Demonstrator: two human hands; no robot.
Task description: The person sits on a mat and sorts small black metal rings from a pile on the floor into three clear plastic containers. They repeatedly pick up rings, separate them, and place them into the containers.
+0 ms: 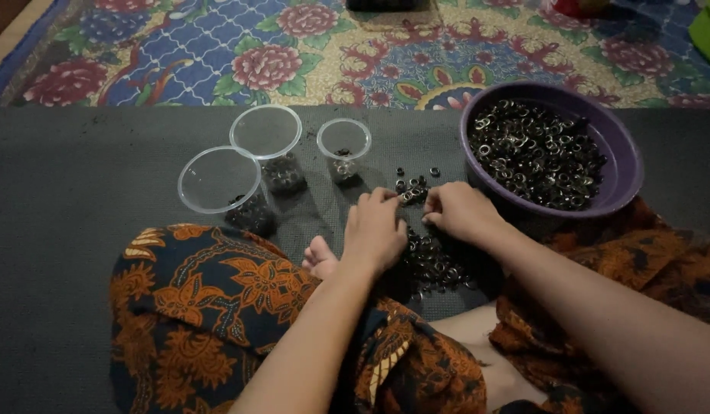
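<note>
The mat (79, 230) under everything is plain dark grey, while the carpet (217, 54) beyond it carries pink-red roses with green leaves on a blue lattice, plus yellow and red scrollwork. The bowl (627, 165) is purple, and the rings (535, 153) heaped inside it glint silver against black. The three cups (217, 178) are clear and colourless with dark contents at the bottom, and the sarong (209, 307) is black with an orange and cream floral batik pattern.

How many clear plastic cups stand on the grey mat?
3: a large cup nearest the knee, another large cup behind it, a small cup to their right.
</note>
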